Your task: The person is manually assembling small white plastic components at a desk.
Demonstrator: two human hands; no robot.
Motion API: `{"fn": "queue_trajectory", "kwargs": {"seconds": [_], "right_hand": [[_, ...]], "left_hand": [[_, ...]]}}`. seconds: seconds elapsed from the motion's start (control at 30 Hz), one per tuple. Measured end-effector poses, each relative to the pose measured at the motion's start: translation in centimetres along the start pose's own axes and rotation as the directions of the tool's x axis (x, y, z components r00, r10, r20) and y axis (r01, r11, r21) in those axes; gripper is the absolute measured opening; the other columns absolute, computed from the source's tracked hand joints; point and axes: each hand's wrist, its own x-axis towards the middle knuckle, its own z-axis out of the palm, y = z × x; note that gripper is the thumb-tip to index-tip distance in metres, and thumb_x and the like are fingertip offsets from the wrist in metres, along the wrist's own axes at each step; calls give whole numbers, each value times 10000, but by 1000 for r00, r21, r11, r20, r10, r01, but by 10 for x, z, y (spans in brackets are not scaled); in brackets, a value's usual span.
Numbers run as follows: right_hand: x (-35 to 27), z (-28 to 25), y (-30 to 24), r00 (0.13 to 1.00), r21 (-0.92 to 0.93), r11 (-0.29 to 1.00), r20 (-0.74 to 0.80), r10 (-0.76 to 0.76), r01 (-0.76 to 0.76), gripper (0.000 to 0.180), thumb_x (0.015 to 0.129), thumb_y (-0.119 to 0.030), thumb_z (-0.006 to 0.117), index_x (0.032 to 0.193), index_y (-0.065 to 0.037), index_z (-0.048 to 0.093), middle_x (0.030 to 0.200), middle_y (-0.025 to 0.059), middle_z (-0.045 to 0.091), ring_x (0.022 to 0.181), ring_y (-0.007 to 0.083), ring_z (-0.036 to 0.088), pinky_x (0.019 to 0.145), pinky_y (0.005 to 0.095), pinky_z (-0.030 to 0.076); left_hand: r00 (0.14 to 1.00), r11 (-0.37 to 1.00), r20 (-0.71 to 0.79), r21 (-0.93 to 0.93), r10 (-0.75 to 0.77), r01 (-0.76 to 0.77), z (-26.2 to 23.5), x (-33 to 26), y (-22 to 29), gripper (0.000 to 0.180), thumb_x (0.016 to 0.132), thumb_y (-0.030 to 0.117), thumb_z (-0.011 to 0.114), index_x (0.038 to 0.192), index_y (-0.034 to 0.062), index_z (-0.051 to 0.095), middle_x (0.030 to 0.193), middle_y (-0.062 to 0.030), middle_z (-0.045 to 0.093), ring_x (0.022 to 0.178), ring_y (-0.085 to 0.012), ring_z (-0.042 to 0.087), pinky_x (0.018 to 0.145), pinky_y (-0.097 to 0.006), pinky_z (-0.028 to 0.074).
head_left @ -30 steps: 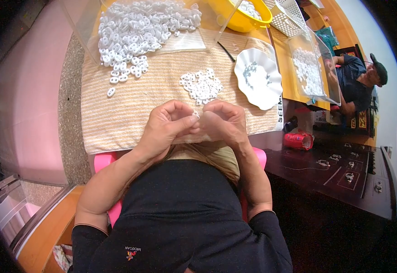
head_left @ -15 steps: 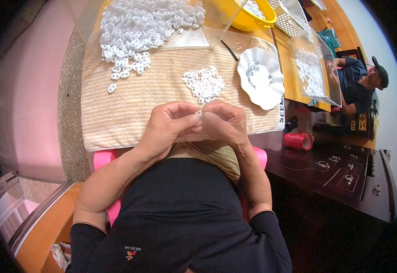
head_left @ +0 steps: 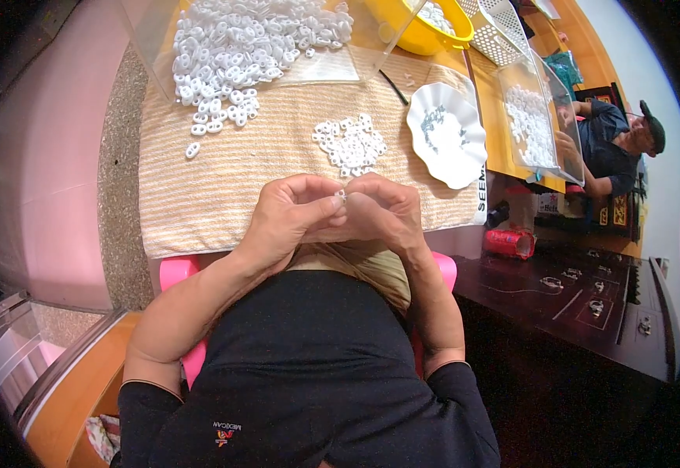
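Between the fingertips of both hands is a small white plastic piece (head_left: 341, 194), mostly covered by the fingers. My left hand (head_left: 289, 214) pinches it with thumb and forefinger. From the other side my right hand (head_left: 387, 209) closes its fingertips on the same piece. Just beyond the hands, a small pile of white plastic pieces (head_left: 349, 146) with dark holes lies on the striped towel (head_left: 223, 195). To the right of that pile stands a white scalloped dish (head_left: 458, 168) holding many tiny dark grey bits (head_left: 434, 125).
A clear bin (head_left: 367, 62) at the back spills white two-holed oval pieces (head_left: 239, 47) onto the towel. Behind the dish are a thin black stick (head_left: 393, 87), a yellow basin (head_left: 412, 37) and a white perforated basket (head_left: 497, 31). Another person (head_left: 625, 144) sits at right by a second clear bin (head_left: 562, 140).
My hands hold nearly the same pose around the small piece, with only a slight shift of the fingers. At right, the other person's hand has moved a little by the clear bin.
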Motion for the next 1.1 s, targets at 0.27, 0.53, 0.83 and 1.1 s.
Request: {"fn": "queue_trajectory", "kwargs": {"seconds": [0.27, 0.53, 0.83, 1.1], "right_hand": [[-1, 0, 1, 999, 15, 999, -15, 33, -32, 90, 899, -35, 622, 930, 35, 669, 886, 66, 660, 808, 107, 603, 721, 229, 481], [-2, 6, -1, 996, 3, 997, -45, 77, -77, 110, 897, -78, 636, 884, 26, 668, 810, 43, 659, 761, 83, 588, 678, 214, 464], [-1, 10, -8, 998, -81, 995, -36, 52, -54, 124, 900, -88, 631, 857, 24, 663, 774, 34, 657, 728, 74, 592, 658, 216, 472], [-1, 8, -2, 997, -78, 995, -55, 59, -63, 122, 901, -88, 630, 890, 27, 670, 787, 36, 664, 732, 82, 600, 672, 219, 481]], "left_hand": [[1000, 1000, -6, 15, 4, -4, 0, 0, -1, 174, 874, 46, 654, 1035, -12, 623, 907, -80, 674, 797, -123, 652, 754, -253, 558], [999, 1000, -29, -4, 16, -16, 2, -1, -1, 163, 859, 29, 673, 1003, -39, 640, 862, -79, 674, 752, -113, 641, 719, -232, 540], [994, 993, -58, 90, 88, -82, 4, -4, -5, 150, 859, 20, 667, 988, -52, 639, 849, -81, 673, 750, -111, 638, 717, -229, 534], [995, 991, -22, 87, 101, -99, 0, 0, -7, 141, 867, 19, 650, 997, -31, 628, 872, -85, 670, 778, -119, 644, 740, -240, 545]]}}
